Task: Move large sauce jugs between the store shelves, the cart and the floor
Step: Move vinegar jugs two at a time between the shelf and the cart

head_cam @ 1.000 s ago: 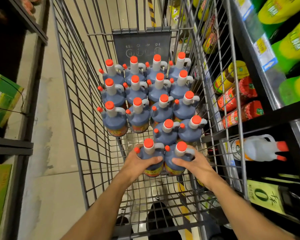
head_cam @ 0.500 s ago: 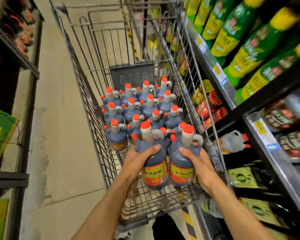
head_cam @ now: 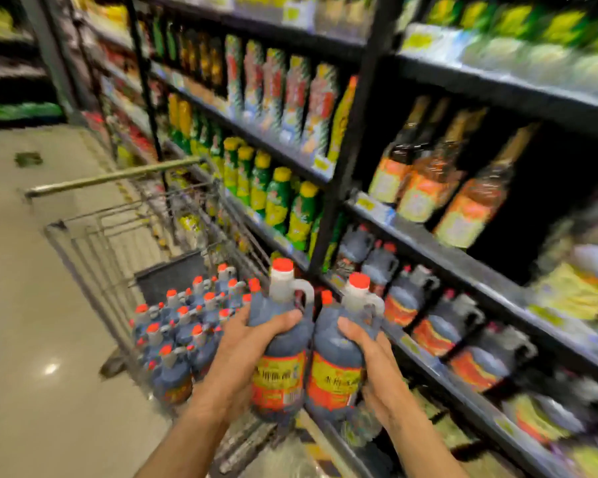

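Fingers [head_cam: 283, 320] round two red-and-yellow-labelled jugs [head_cam: 280, 353], writing blurred.

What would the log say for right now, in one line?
left hand: holds left jug | right hand: holds right jug | both jugs: lifted above cart, beside shelf

Two bare forearms reach into view from the bottom edge, with no sleeve, watch, bracelet or glove visible on either. The left hand [head_cam: 252, 343] and the right hand [head_cam: 370, 357] are ungloved and carry no rings that can be made out. Motion blur softens the fingers, so finer detail cannot be told.
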### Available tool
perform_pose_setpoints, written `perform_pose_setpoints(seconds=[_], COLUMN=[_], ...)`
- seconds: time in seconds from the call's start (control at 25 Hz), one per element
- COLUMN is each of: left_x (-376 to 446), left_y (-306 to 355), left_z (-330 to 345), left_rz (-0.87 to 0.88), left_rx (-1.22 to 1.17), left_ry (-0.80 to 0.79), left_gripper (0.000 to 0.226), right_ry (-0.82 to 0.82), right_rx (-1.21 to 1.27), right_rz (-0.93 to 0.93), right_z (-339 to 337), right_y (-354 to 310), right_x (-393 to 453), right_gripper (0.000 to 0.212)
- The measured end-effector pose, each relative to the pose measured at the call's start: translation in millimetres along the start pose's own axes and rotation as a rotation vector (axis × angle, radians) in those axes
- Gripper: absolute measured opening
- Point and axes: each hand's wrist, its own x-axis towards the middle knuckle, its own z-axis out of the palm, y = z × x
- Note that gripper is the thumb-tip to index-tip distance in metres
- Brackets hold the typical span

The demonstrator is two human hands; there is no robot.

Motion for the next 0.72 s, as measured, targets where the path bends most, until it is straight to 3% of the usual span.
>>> perform_pose_setpoints(seconds=[0.16,0.32,0.4,0.56,0.72], left_x=[-21,-45,-59,-87,-115], left_y=[19,17,11,-3,-23], left_z=[65,136,176,257,332], left_rz=[-0.04,-0.07,-0.093,-0.119,-0.132], left_rx=[0.06,0.132,0.168,0.215,0.233], left_ry=[-0.217,-0.419,-0.523,-0.682,-0.755], left_gripper=[0.038,0.035,0.037,0.038,0.035], right_ry=[0.218,0.381,0.439,0.542,0.593], right_rx=[0.113,0.192,0.194,0.205,0.21], right_rz=[-0.105,-0.181,-0.22,-0.284,-0.318], right_z=[-47,-103,-129,-185,-248], right_y=[-44,-77,-90,-115,-138], right_x=[-62,-116,-145,-193,-225], right_gripper=[0.047,0.05,0.041,0.043,0.04])
